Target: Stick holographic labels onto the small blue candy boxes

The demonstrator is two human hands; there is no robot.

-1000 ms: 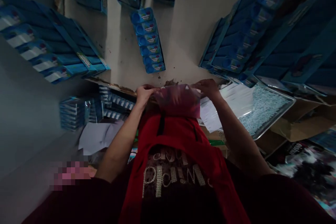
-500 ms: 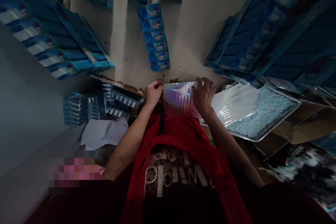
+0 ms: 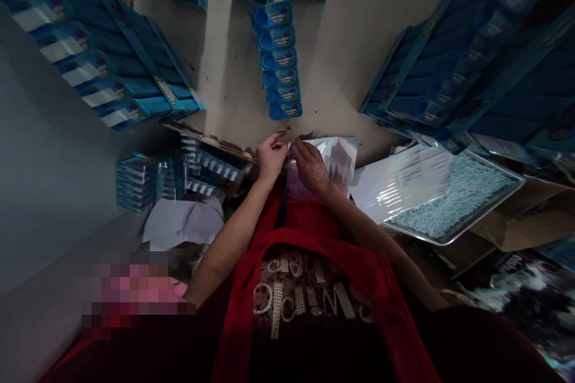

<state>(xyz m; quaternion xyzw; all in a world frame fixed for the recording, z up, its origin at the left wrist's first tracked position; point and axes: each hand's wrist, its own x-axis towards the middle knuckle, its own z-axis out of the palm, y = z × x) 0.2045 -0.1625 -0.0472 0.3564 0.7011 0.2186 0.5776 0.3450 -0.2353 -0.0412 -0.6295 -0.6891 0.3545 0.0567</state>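
Note:
A shiny, iridescent sheet (image 3: 342, 158) lies at the table's near edge, partly over my red apron. My right hand (image 3: 309, 166) rests over its left part, fingers bent together near its upper left corner. Just left of that corner is my left hand (image 3: 272, 158), thumb and index finger close together; what is between them, if anything, is too small to make out. The fingertips of both hands nearly meet. Beyond them on the table stands a row of blue boxes (image 3: 278, 61) with printed labels.
Stacked blue boxes stand at the left (image 3: 112, 54) and right (image 3: 431, 66). White sheets (image 3: 390, 182) partly cover a metal-rimmed tray of small pale-blue pieces (image 3: 467, 191). Grey-white sheets (image 3: 182, 221) lie at lower left, beside smaller blue packs (image 3: 135, 182).
My right hand has moved left across the sheet towards my left hand, uncovering the sheet's right part. The whole view has shifted slightly.

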